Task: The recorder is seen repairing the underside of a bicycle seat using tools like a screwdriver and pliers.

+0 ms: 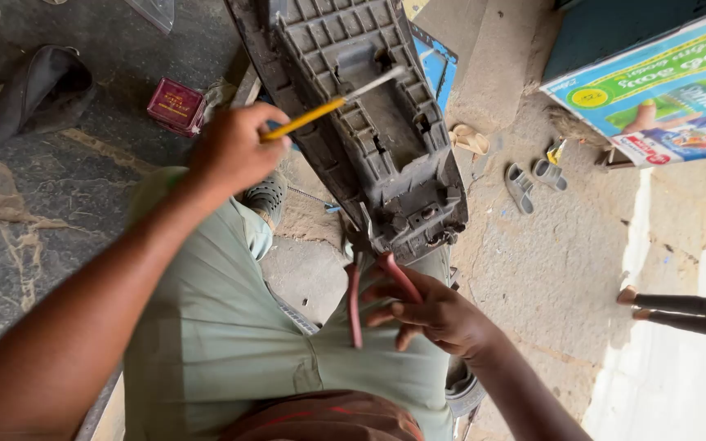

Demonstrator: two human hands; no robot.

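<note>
The left hand (234,151) is closed in a fist round the yellow handle of a screwdriver (332,104), whose metal shaft lies across the ribbed underside of a grey plastic panel (369,122). The panel rests tilted over the person's knees, its lower end just above the right hand (435,314). That hand is half open, fingers loosely curled round the red handles of pliers (373,294); the pliers' nose meets the panel's bottom edge, though whether it bites there I cannot tell. On the floor beyond lie a small red box (176,104), a pair of sandals (535,180) and a printed carton (663,90)
</note>
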